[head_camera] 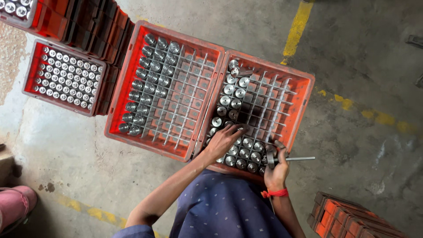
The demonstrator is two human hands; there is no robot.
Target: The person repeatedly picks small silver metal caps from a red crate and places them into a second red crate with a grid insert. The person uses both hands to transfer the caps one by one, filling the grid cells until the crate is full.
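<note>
Two red crates with grey divider grids stand side by side on the concrete floor. The left crate [128,70] has shiny round metal parts [150,83] in its left columns. In the right crate [304,83], parts [246,154] fill the left column and the near rows. My left hand [224,142] reaches into the right crate, fingertips down on a cell in the near-left part; whether it grips a part is hidden. At the crate's near right corner, my right hand [276,169], with a red thread at the wrist, holds a metal part with a thin rod [296,158] pointing right.
At the upper left, red crates are stacked, and one crate full of metal parts [64,77] lies on top. More stacked red crates [352,218] sit at the bottom right. Yellow floor lines [297,26] run behind the crates. A pink shape [15,207] lies at the bottom left.
</note>
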